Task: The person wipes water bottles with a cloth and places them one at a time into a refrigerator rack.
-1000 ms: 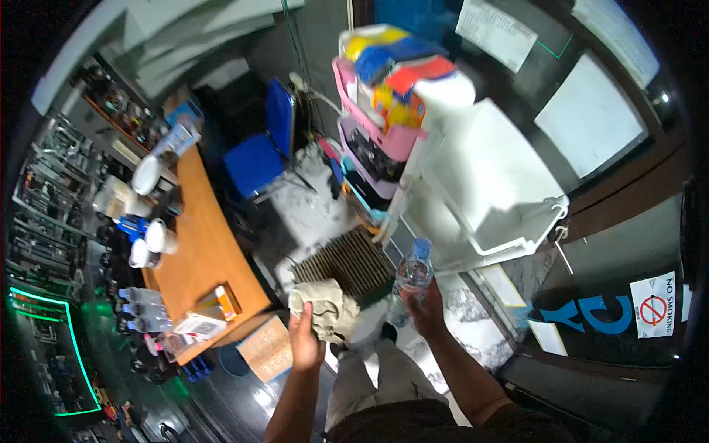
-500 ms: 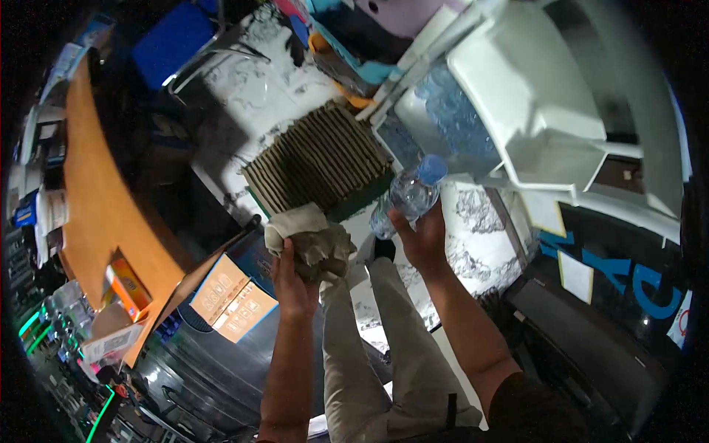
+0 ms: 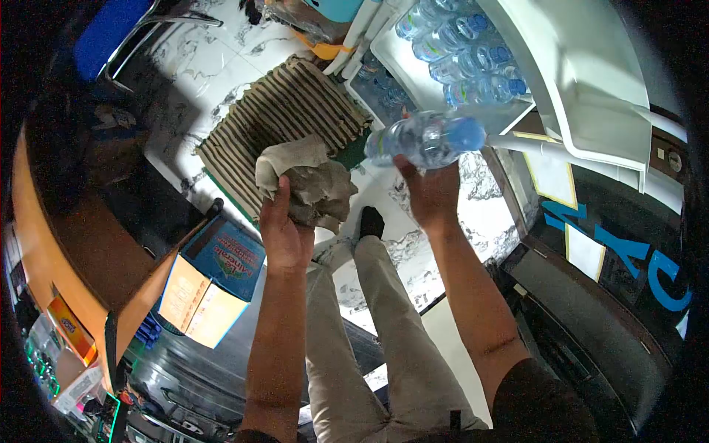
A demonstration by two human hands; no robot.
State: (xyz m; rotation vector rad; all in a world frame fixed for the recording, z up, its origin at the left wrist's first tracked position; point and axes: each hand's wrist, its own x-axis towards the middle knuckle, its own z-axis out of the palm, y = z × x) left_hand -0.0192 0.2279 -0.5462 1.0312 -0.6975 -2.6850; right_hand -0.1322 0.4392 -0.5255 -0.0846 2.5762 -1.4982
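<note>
A crumpled beige-grey cloth (image 3: 317,188) is held in my left hand (image 3: 286,232), whose thumb presses against its near side. My right hand (image 3: 433,193) grips a clear plastic bottle (image 3: 421,140) from below; the bottle lies tilted nearly level, its blue cap pointing right. Beyond it, several similar water bottles (image 3: 461,55) lie in rows inside an open white cooler (image 3: 406,63). The cooler's white lid or door (image 3: 591,81) stands at the upper right.
A striped mat (image 3: 273,111) lies on the marble floor ahead. An opened cardboard box (image 3: 203,299) stands left, beside the wooden desk (image 3: 44,244). A blue chair (image 3: 111,37) is at the upper left. My foot (image 3: 371,221) is near the mat.
The view has tipped down and moved nearer the cooler, so its bottles now show. The bottle in my right hand has turned from upright to nearly level. My left hand keeps the cloth.
</note>
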